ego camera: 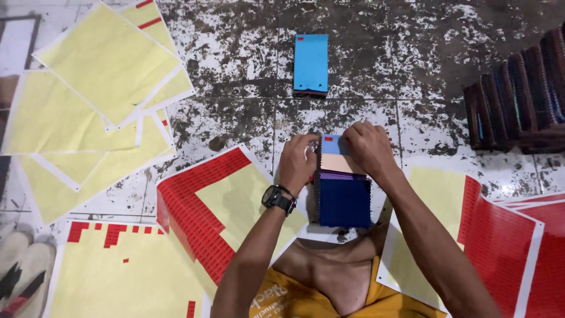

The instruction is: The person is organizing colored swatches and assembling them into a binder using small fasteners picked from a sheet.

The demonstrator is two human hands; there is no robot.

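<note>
Swatch stack (344, 188) on the speckled floor (412, 59): my left hand (297, 162) and right hand (368, 147) pinch closed its top edge, between yellow-red sheets (223, 200).

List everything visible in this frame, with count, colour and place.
Swatch stack: one, navy, purple and tan layers, centre, under both hands.
Blue card: one, blue with a small red mark, top centre on the floor.
Yellow sheets: several, pale yellow with white borders, upper left.
Red-and-yellow sheets: several, around the person, left and right.
Dark swatch books: a row, brown-edged, far right.
Floor: speckled grey tile.
Wristwatch: one, black, left wrist.
Left hand, right hand: gripping the stack's top edge.
</note>
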